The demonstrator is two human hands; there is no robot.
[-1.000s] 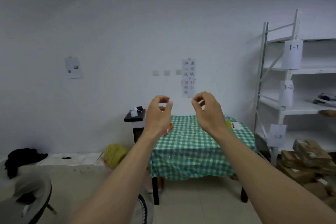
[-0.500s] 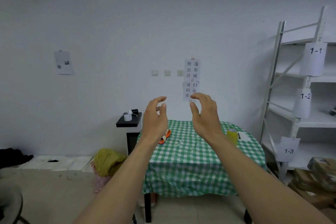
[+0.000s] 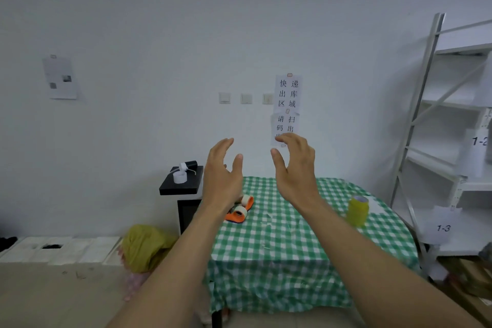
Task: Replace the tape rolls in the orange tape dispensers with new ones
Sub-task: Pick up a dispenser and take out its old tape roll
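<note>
left hand and right hand raised apart, fingers spread, holding nothing, orange tape dispensers at 9 o'clock on the green-checked table, yellow tape rolls at 3 o'clock, shelf tags "1-2" and "1-3", wall sign reading "快递出库区域"

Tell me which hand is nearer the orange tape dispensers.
Left. The left hand is just above the orange tape dispensers, its wrist overlapping them in view; the right hand is farther, up to their right.
</note>
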